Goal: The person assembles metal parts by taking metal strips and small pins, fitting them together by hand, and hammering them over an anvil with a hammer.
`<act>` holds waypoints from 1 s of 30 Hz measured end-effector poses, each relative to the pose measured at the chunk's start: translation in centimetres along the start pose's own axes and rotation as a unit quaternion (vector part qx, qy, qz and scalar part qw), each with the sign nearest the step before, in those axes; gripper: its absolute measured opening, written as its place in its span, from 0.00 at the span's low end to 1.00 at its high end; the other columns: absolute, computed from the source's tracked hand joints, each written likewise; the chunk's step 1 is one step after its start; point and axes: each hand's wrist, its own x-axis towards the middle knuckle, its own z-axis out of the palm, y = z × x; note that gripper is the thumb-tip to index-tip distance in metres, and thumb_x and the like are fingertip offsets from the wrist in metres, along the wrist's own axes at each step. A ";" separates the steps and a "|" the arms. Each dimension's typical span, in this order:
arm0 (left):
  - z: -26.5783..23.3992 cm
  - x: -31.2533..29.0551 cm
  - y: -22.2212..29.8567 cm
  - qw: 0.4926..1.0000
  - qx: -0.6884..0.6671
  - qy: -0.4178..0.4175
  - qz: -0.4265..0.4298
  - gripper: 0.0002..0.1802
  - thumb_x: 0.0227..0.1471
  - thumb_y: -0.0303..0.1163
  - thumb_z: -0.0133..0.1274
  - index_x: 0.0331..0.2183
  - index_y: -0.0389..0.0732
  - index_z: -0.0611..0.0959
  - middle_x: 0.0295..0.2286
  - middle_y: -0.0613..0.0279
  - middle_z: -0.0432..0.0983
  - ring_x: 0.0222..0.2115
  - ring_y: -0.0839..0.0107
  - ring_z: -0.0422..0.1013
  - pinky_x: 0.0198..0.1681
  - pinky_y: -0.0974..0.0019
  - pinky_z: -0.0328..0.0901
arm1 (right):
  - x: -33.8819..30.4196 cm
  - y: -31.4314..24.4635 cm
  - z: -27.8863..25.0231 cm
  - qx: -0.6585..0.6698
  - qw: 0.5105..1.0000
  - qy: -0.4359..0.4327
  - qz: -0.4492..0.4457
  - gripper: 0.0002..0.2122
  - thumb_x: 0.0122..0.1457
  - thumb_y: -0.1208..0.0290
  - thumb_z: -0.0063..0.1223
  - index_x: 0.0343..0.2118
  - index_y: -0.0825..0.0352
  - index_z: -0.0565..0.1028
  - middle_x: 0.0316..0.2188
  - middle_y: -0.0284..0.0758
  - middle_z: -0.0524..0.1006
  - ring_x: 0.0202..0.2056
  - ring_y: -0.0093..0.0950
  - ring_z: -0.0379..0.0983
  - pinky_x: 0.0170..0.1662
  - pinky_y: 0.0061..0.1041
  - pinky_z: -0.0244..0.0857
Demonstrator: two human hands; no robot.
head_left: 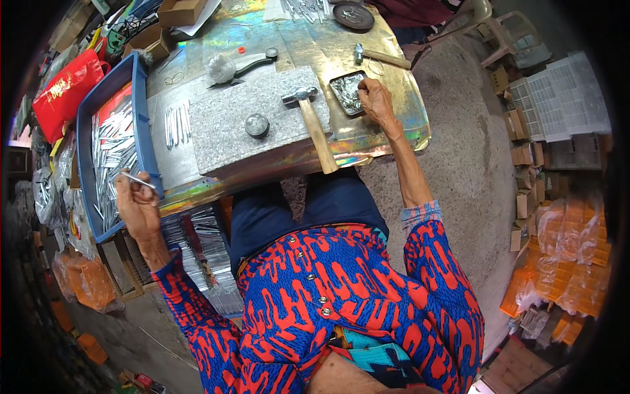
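Note:
Above the near edge of a blue bin (83, 141), my left hand (136, 205) is closed round a slim silvery metal rod (139, 180). Many similar rods (118, 148) lie heaped inside that bin. My right hand (376, 102) has its fingers pinched at the rim of a small dark tray (355, 113) filled with small shiny metal pieces (346, 90); whatever is between the fingertips is hidden. Between the hands is a speckled stone slab (220, 131), bearing a wooden-handled hammer (315, 128) and a small round container (256, 125). A short row of rods (177, 125) lies left of the slab.
A second hammer (384, 59) lies beyond the tray. A dark-handled tool (256, 62) and a clear plastic bundle (221, 67) sit behind the slab. At the far edge are a dark round dish (354, 16) and more rods (307, 9). A red bag (69, 95) stands left.

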 end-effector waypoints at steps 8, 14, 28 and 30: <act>8.8 -4.0 -2.4 0.987 -0.047 -0.083 -0.128 0.12 0.56 0.34 0.40 0.42 0.41 0.66 0.25 0.54 0.71 0.17 0.77 0.67 0.13 0.78 0.61 | 0.4 -1.2 1.6 -0.133 0.985 0.014 -0.111 0.04 0.46 0.78 0.43 0.25 0.71 0.64 0.24 0.47 0.69 0.25 0.47 0.68 0.28 0.41 0.62; 13.2 -3.6 -3.9 0.978 -0.051 -0.104 -0.176 0.17 0.49 0.25 0.49 0.42 0.33 0.67 0.30 0.58 0.69 0.22 0.79 0.65 0.21 0.78 0.62 | 0.6 0.0 1.4 -0.149 0.983 -0.040 -0.100 0.05 0.47 0.76 0.41 0.27 0.71 0.65 0.25 0.50 0.69 0.25 0.47 0.69 0.28 0.41 0.64; 15.4 -1.7 -8.5 0.965 -0.142 -0.115 -0.190 0.08 0.49 0.24 0.48 0.35 0.34 0.71 0.32 0.48 0.72 0.27 0.69 0.73 0.28 0.72 0.72 | -2.2 -12.1 -3.9 0.663 0.714 -0.114 0.192 0.05 0.50 0.81 0.48 0.32 0.73 0.70 0.23 0.30 0.69 0.20 0.15 0.62 0.22 0.14 0.58; 15.7 -1.7 -8.9 0.960 -0.154 -0.107 -0.206 0.08 0.51 0.25 0.47 0.36 0.37 0.70 0.32 0.51 0.73 0.28 0.69 0.73 0.28 0.71 0.71 | -3.0 -15.2 -4.4 0.684 0.691 -0.142 0.184 0.06 0.50 0.81 0.48 0.32 0.73 0.70 0.23 0.30 0.69 0.20 0.15 0.62 0.22 0.13 0.58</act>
